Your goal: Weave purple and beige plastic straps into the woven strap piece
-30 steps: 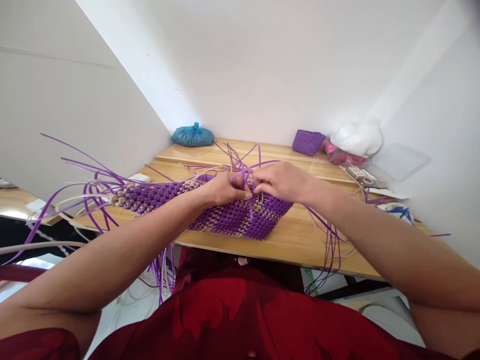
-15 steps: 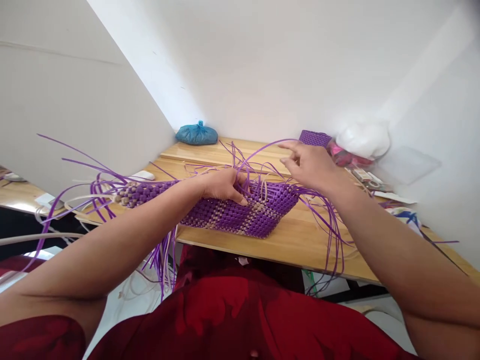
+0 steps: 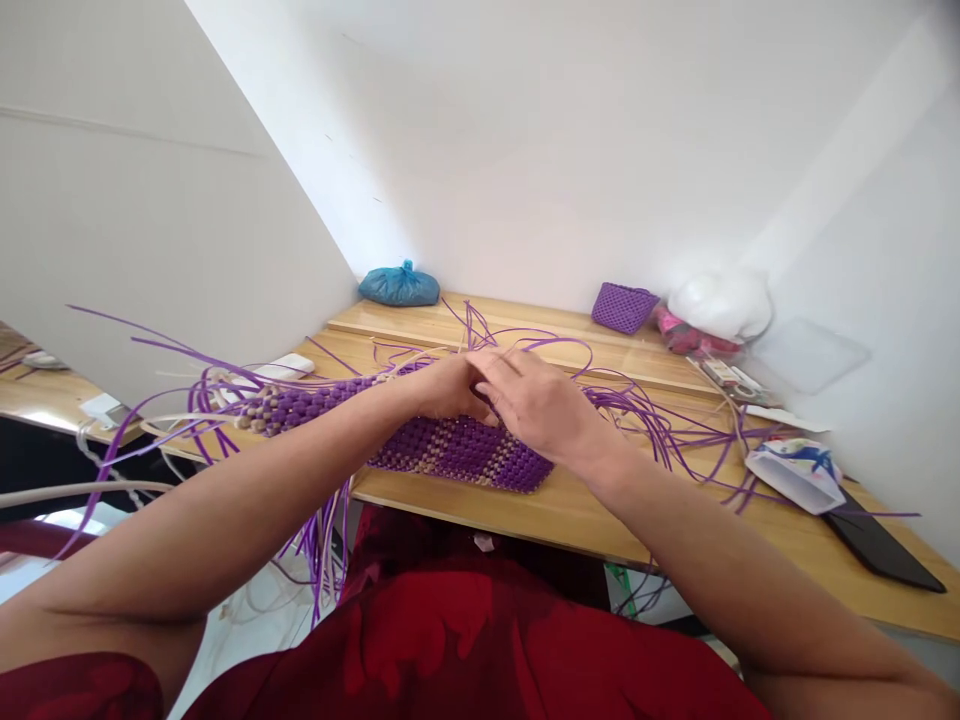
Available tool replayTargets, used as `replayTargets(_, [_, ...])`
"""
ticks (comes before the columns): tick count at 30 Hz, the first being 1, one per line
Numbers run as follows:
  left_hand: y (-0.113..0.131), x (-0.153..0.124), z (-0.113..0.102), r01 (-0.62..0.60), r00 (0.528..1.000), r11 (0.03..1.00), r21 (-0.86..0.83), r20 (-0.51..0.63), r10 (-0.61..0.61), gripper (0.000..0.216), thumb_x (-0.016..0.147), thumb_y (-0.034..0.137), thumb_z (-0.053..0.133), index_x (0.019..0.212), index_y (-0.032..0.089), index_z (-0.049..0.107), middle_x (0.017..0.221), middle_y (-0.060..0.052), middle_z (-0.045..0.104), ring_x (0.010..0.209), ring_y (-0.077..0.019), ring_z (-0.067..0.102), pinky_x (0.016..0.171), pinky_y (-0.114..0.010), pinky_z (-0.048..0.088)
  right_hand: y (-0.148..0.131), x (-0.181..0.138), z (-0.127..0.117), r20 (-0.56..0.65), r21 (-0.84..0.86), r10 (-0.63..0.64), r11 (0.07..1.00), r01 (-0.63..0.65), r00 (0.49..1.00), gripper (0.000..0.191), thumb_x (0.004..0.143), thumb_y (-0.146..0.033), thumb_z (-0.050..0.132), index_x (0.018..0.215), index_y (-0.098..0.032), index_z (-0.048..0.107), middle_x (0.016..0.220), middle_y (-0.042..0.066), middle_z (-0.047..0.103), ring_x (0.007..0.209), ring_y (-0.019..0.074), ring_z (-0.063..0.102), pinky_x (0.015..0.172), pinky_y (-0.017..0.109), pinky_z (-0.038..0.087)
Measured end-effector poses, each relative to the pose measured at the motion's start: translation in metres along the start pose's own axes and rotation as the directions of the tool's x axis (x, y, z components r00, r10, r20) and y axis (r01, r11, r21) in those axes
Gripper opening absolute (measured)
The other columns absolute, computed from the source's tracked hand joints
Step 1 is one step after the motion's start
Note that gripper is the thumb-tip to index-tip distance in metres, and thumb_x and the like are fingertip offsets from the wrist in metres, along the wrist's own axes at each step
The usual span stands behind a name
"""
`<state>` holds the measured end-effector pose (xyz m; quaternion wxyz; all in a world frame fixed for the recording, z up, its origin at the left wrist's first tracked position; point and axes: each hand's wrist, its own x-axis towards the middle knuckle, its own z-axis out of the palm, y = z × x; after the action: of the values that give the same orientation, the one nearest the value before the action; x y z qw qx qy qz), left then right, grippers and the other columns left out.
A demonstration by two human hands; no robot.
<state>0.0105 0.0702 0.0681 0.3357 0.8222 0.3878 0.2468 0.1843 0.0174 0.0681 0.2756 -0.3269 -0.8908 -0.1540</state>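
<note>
Behind the weaving (image 3: 450, 447) — blue bag (image 3: 400, 287), white bag (image 3: 720, 305).

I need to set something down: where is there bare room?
Bare table lies between right forearm and black slab; a thin strip runs in front of the weave. The ledge shows bare wood along the wall, left of the purple pouch. Strands crowd both sides of the weave.

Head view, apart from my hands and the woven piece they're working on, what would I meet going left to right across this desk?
White box, blue tied bag, purple woven pouch, white plastic bag, flat black object.
</note>
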Motion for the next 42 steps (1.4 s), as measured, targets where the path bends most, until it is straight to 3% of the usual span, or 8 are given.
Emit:
replayTargets(6, [0.004, -0.003, 0.0, 0.062, 0.995, 0.998, 0.027, 0.077, -0.064, 0.017, 0.06, 0.028, 0.083, 0.067, 0.017, 0.072, 0.061, 0.003, 0.064, 0.061, -0.014, 0.054, 0.062, -0.026, 0.038, 0.044, -0.015, -0.014, 0.01, -0.202, 0.261, 0.946, -0.254, 0.965, 0.023, 0.097, -0.03, 0.056, 0.081, -0.017, 0.068, 0.082, 0.009, 0.067, 0.079, 0.0214, 0.06, 0.074, 0.033, 0.044])
replayTargets(10, [-0.002, 0.0, 0.003, 0.043, 0.997, 0.991, -0.126, 0.071, -0.034, 0.019, 0.058, 0.028, 0.082, 0.067, 0.016, 0.072, 0.067, 0.001, 0.066, 0.065, -0.0143, 0.056, 0.065, -0.026, 0.041, 0.041, -0.012, -0.014, 0.068, -0.374, 0.387, 0.864, -0.336, 0.92, 0.012, 0.092, -0.024, 0.061, 0.095, -0.018, 0.071, 0.093, 0.011, 0.072, 0.077, 0.0228, 0.063, 0.064, 0.033, 0.042])
replayTargets(15, [-0.008, 0.002, 0.004, 0.021, 0.996, 0.991, -0.135, 0.086, -0.009, 0.02, 0.059, 0.03, 0.082, 0.066, 0.015, 0.071, 0.062, 0.003, 0.062, 0.06, -0.0123, 0.053, 0.061, -0.025, 0.04, 0.024, -0.013, -0.005, -0.193, -0.391, 0.344, 0.832, -0.394, 0.919, 0.038, 0.093, -0.019, 0.056, 0.13, -0.022, 0.064, 0.127, 0.014, 0.067, 0.084, 0.0247, 0.068, 0.069, 0.036, 0.049])
replayTargets(22, [-0.006, 0.0, 0.005, 0.027, 0.997, 0.981, -0.194, 0.081, -0.011, 0.019, 0.058, 0.025, 0.082, 0.068, 0.015, 0.07, 0.058, 0.006, 0.057, 0.056, -0.0098, 0.047, 0.058, -0.024, 0.035, 0.035, -0.023, 0.013, -0.123, -0.127, -0.014, 0.992, -0.002, 0.992, 0.031, 0.098, -0.017, 0.05, 0.117, -0.026, 0.074, 0.122, 0.006, 0.071, 0.111, 0.0222, 0.064, 0.097, 0.038, 0.051])
replayTargets(30, [0.005, -0.002, 0.002, 0.024, 0.997, 0.992, -0.127, 0.08, -0.014, 0.018, 0.059, 0.024, 0.082, 0.062, 0.015, 0.067, 0.057, 0.005, 0.059, 0.056, -0.01, 0.049, 0.059, -0.024, 0.037, 0.031, -0.025, -0.001, -0.353, 0.064, 0.046, 0.998, -0.025, 0.935, 0.027, 0.099, -0.022, 0.052, 0.11, -0.027, 0.075, 0.119, 0.005, 0.073, 0.115, 0.0214, 0.064, 0.104, 0.039, 0.049])
replayTargets(34, [0.005, -0.002, 0.001, 0.018, 0.996, 0.998, -0.063, 0.089, -0.012, 0.015, 0.061, 0.023, 0.08, 0.063, 0.015, 0.068, 0.056, 0.005, 0.059, 0.056, -0.0104, 0.05, 0.058, -0.024, 0.036, 0.007, -0.028, -0.006, -0.082, 0.067, 0.251, 0.967, -0.246, 0.965, 0.034, 0.1, -0.022, 0.046, 0.125, -0.024, 0.07, 0.112, 0.008, 0.076, 0.099, 0.022, 0.072, 0.089, 0.034, 0.055])
replayTargets(38, [0.005, -0.002, 0.0, 0.03, 0.992, 1.0, 0.001, 0.12, -0.03, 0.014, 0.063, 0.025, 0.078, 0.068, 0.014, 0.071, 0.058, 0.004, 0.062, 0.058, -0.0109, 0.052, 0.058, -0.023, 0.037, -0.021, -0.028, -0.011, 0.302, -0.186, 0.534, 0.845, -0.501, 0.79, 0.052, 0.097, -0.016, 0.041, 0.148, -0.013, 0.05, 0.093, 0.017, 0.077, 0.08, 0.028, 0.074, 0.074, 0.038, 0.055])
replayTargets(42, [0.006, -0.003, -0.001, 0.02, 0.992, 0.999, -0.025, 0.126, -0.017, 0.016, 0.063, 0.028, 0.077, 0.064, 0.014, 0.068, 0.055, 0.005, 0.057, 0.054, -0.0093, 0.047, 0.056, -0.023, 0.034, -0.034, -0.031, -0.008, 0.47, 0.197, 0.52, 0.726, -0.659, 0.713, 0.06, 0.099, -0.016, 0.035, 0.158, -0.012, 0.03, 0.09, 0.014, 0.075, 0.073, 0.0212, 0.073, 0.068, 0.032, 0.056])
